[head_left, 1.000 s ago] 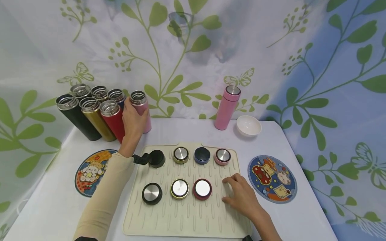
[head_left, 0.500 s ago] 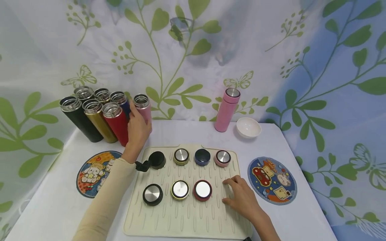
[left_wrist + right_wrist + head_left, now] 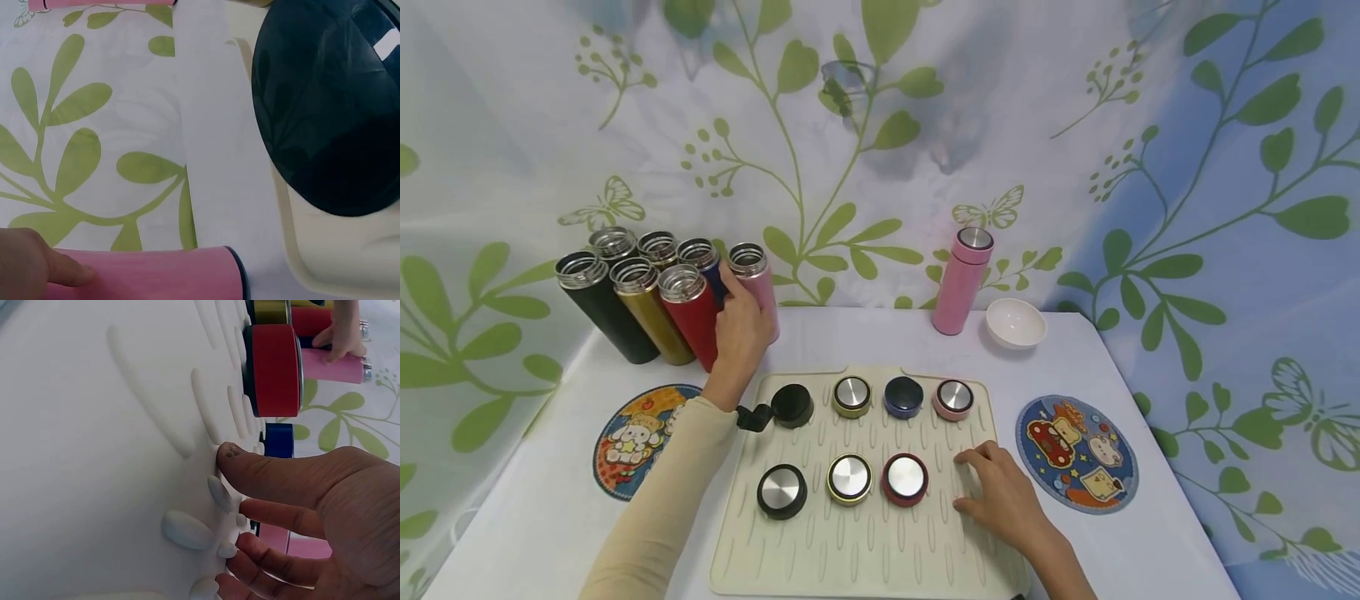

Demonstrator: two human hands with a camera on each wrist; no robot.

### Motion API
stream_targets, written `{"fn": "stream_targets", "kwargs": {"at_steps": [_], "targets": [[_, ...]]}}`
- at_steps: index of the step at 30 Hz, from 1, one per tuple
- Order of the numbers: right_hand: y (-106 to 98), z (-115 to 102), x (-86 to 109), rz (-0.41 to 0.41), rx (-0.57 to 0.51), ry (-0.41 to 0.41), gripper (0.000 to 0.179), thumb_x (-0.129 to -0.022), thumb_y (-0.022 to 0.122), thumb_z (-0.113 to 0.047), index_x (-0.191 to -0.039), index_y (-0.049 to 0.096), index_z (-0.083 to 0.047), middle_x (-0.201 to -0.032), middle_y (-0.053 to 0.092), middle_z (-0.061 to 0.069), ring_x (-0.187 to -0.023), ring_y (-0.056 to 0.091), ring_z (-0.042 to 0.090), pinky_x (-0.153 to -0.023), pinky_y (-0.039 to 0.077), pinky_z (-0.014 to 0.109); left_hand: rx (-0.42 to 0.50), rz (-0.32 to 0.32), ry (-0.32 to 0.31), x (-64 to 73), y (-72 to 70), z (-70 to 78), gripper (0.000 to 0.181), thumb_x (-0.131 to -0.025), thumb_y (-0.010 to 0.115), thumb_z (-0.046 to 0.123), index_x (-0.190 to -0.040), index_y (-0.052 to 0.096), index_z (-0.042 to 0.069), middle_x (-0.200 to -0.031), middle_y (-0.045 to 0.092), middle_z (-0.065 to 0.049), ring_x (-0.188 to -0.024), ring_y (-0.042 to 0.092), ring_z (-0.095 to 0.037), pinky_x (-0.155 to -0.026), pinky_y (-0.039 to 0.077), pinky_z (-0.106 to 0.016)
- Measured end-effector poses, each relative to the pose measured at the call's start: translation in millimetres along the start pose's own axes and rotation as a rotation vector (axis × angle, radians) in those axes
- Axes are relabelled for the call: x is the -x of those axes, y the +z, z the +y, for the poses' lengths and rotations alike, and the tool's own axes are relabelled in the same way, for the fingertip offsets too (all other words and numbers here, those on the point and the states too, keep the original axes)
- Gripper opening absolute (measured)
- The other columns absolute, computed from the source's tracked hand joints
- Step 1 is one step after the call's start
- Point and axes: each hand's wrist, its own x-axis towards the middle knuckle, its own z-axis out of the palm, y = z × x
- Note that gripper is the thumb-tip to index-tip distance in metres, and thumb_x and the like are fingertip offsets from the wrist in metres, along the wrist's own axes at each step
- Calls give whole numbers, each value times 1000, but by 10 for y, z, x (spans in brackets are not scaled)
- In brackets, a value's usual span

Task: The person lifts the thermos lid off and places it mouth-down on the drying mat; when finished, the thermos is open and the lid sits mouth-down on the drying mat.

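At the back left my left hand (image 3: 741, 333) grips an uncapped pink thermos bottle (image 3: 763, 287), its index finger in the gap beside the blue bottle (image 3: 702, 258). The left wrist view shows a digit lying on the pink bottle's side (image 3: 169, 272). Other uncapped bottles stand close by: red (image 3: 691, 312), gold (image 3: 658, 312), black (image 3: 617, 312) and more behind. My right hand (image 3: 1003, 500) rests on the cream ridged mat (image 3: 865, 558), fingers loosely bent and holding nothing; its thumb (image 3: 269, 472) touches the mat's ridges.
Several bottle lids sit on the mat in two rows, among them a red lid (image 3: 905, 479), a blue lid (image 3: 903, 397) and a pink lid (image 3: 953, 399). A capped pink bottle (image 3: 962, 283) and white bowl (image 3: 1015, 323) stand behind. Round cartoon mats (image 3: 1077, 454) flank both sides.
My left hand has slid slightly down, toward me, along the pink bottle, which stays in place. The right hand has not moved. The head view has tilted up a little.
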Motion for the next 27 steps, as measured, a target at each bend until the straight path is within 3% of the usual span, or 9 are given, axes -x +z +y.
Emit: {"fn": "stream_targets", "kwargs": {"at_steps": [18, 22, 27], "targets": [[1, 1, -14, 0, -3, 3, 53, -62, 96, -24, -109, 72, -15, -102, 56, 0, -87, 50, 18, -74, 48, 37, -62, 64, -1, 9, 8, -46, 79, -92, 60, 13, -151, 8, -1, -91, 61, -39, -76, 63, -57, -71, 52, -63], [14, 11, -18, 3, -9, 1, 54, -61, 96, -23, -109, 72, -15, -101, 56, 0, -86, 49, 17, -73, 48, 37, -86, 9, -17, 35, -8, -57, 81, -97, 54, 14, -154, -1, -4, -83, 62, -37, -72, 64, -55, -68, 53, -62], [30, 26, -16, 6, -9, 9, 54, -62, 96, -24, -110, 72, -15, -103, 56, 0, -88, 50, 17, -75, 48, 37, -86, -51, -38, 76, 44, -102, 88, -100, 48, 14, -154, -20, 2, -79, 63, -34, -72, 65, -52, -72, 54, -60]]}}
